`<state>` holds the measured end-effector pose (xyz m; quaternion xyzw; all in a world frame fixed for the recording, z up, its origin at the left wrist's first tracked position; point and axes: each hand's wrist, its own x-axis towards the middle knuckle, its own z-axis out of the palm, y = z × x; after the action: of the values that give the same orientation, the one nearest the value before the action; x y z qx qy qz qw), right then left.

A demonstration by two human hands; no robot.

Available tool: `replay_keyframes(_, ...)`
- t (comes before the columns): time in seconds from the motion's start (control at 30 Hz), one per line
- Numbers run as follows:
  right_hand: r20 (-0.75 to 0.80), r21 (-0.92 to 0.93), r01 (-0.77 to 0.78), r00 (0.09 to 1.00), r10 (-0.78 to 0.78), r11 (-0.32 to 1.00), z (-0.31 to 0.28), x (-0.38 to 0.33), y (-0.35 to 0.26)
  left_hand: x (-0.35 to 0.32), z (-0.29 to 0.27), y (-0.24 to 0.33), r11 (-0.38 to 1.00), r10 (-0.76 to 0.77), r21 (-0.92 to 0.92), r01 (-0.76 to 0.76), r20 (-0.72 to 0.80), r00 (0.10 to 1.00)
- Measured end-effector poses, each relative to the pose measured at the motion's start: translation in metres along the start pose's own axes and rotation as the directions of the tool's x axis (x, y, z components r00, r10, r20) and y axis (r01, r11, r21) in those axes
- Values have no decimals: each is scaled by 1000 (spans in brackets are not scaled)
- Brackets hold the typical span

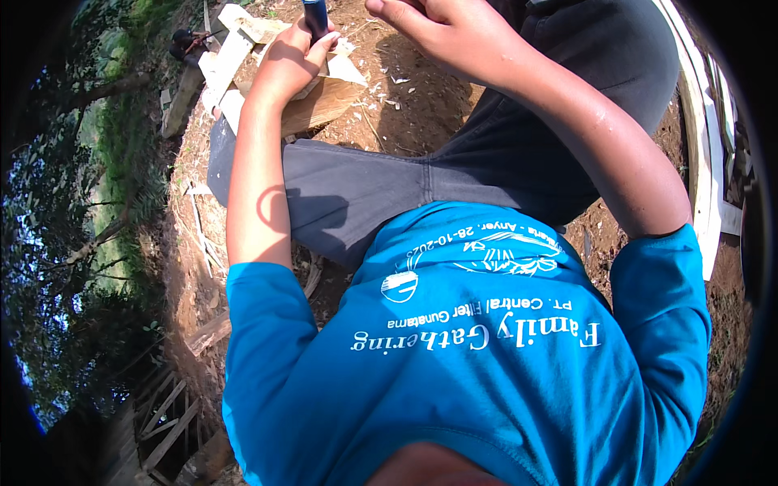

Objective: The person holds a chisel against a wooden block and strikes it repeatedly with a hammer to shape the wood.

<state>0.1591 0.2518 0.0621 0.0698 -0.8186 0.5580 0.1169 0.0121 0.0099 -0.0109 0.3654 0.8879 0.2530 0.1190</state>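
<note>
My left hand (293, 63) is closed around a dark blue, round handle-like piece (315, 16) that stands up at the top edge. What lies at its lower end is hidden by my fingers and wood. Beneath that hand is a brown wooden board (328, 105) with pale cut wood around it. My right hand (442, 23) is raised to the right of it, fingers curled and partly cut off by the top edge. Whatever it may grip is out of the picture.
Pale wooden pieces (231, 61) lie beyond my left forearm. Wood chips (395, 104) are scattered on the brown soil. My legs in dark trousers (356, 174) are spread around the work. Long pale planks (703, 138) run along the right, and green plants (121, 154) grow at the left.
</note>
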Motion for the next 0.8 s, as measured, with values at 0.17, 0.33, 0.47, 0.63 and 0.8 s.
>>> replay_keyframes(0.17,-32,-50,-3,999,2,999,0,-3,-8,-4,2,2,998,-55,8,55,-24,998)
replay_keyframes(0.33,79,-218,-116,988,135,969,2,-4,5,-7,2,-4,998,-47,-35,47,-14,999)
replay_keyframes(0.47,-54,-88,74,995,-79,993,8,-7,5,-5,2,4,1000,-25,7,24,3,1000)
replay_keyframes(0.63,-24,-59,11,1000,-13,998,6,-4,3,-12,4,-9,998,-3,-67,2,-18,1000)
replay_keyframes(0.8,39,-196,-46,998,55,979,5,-5,11,-7,5,-3,1000,15,-17,-15,21,1000)
